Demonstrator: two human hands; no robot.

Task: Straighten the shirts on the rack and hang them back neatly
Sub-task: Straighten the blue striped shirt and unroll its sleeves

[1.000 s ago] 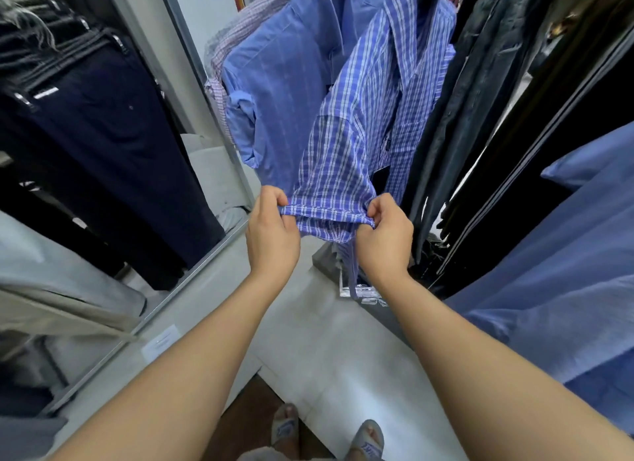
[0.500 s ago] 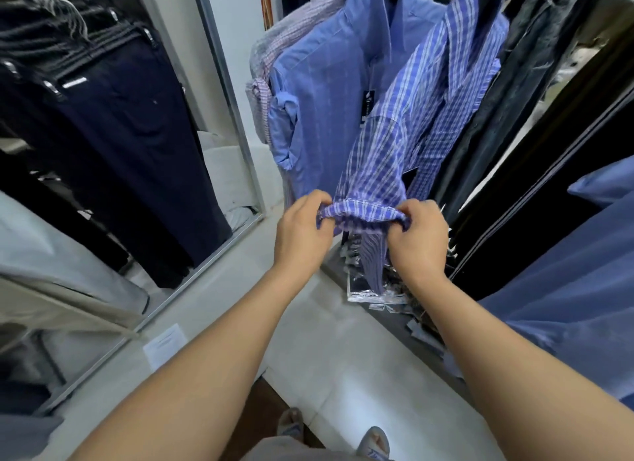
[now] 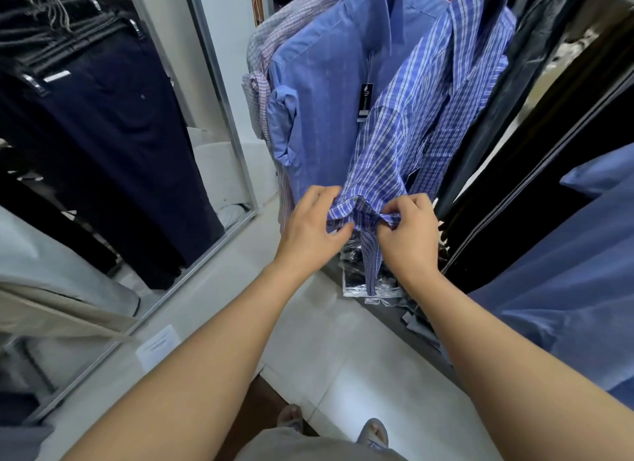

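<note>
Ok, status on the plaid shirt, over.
Hands: left hand and right hand both pinching sleeve cuff. Task item: plaid shirt hanging, sleeve end bunched. In the way: plain blue shirt close alongside, hands clear.

dark hang tag [image 3: 365, 102], white paper label [image 3: 157, 346], print illegible

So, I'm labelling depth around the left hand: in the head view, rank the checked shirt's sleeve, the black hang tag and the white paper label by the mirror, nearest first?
From the left hand:
1. checked shirt's sleeve, pinched at its hem.
2. black hang tag, up on the plain blue shirt.
3. white paper label, low left by the mirror.
</note>
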